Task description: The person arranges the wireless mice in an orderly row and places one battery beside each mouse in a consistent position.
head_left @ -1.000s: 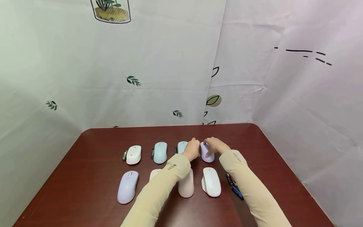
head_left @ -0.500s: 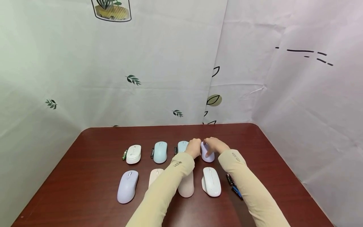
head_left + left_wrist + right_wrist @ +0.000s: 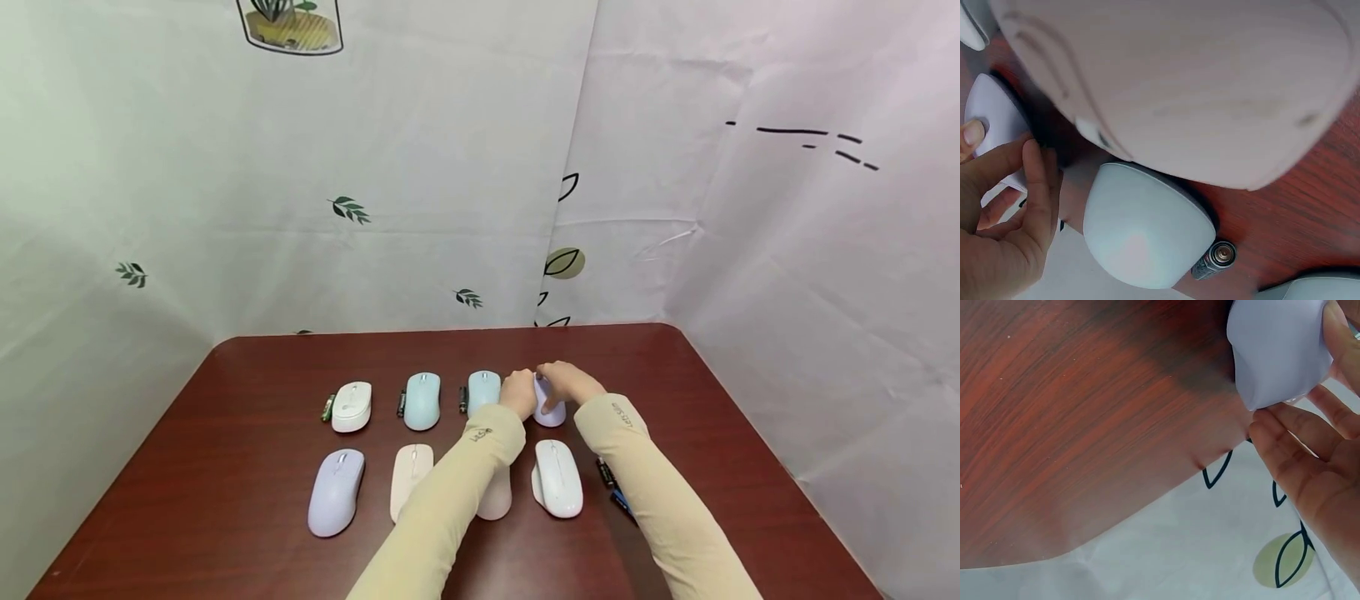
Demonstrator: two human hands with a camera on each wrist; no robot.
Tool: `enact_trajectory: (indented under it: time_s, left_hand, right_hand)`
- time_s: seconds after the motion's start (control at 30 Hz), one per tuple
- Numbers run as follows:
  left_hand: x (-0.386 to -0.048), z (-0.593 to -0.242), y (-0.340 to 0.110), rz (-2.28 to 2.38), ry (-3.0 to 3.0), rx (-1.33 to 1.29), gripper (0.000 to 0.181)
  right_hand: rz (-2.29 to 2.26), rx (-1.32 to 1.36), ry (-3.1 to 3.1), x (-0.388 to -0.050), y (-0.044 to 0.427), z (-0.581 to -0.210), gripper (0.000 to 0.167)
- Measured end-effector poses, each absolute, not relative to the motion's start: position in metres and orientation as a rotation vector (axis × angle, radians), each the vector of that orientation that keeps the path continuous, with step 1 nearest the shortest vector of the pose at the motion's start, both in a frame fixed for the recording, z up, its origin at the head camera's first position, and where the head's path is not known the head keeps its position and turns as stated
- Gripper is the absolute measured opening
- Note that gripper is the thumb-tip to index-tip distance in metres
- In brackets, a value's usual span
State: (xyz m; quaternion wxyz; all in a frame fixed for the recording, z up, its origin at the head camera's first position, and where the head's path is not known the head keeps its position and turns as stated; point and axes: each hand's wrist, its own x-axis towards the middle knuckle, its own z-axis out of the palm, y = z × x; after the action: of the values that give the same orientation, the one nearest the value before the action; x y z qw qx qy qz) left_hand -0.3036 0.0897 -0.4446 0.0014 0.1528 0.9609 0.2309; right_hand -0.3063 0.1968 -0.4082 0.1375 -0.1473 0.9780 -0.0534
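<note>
A purple mouse (image 3: 551, 408) stands at the right end of the back row. My right hand (image 3: 573, 385) grips it from the right, and in the right wrist view the hand (image 3: 1322, 450) has fingers round the mouse (image 3: 1279, 350). On its left side is my left hand (image 3: 519, 393). The left wrist view has this hand (image 3: 1010, 219) with fingers bent and tips together against the edge of the mouse (image 3: 997, 112); whether anything small is between them is hidden.
Left of the hands are two light blue mice (image 3: 483, 390) (image 3: 422, 402) with batteries (image 3: 462, 400) beside them, and a white mouse (image 3: 352, 407). In front lie a white mouse (image 3: 558, 479), two pinkish mice (image 3: 411, 475), another purple mouse (image 3: 336, 492) and batteries (image 3: 605, 472) by the right sleeve.
My left hand and forearm have shifted a little to the right, closer to the purple mouse, uncovering more of the light blue and pinkish mice. My right hand has stayed on the purple mouse.
</note>
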Motion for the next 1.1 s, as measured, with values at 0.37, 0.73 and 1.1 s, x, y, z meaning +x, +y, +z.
enact_trajectory:
  time_s: [0.37,0.73,1.1]
  left_hand:
    - [-0.344,-0.485,0.104,0.634,2.819,0.495,0.044]
    - [-0.436,-0.611,0.133,0.53,2.837,0.555,0.042]
    - [-0.553,-0.762,0.171,0.429,2.791,0.516,0.057]
  right_hand:
    - [-0.172,-0.448,2.831,-0.304,0.197,-0.41,0.059]
    - [-0.179,-0.462,2.817,-0.304,0.199,-0.408,0.058]
    - [-0.183,-0.447,2.797,-0.303,0.196,-0.407,0.056]
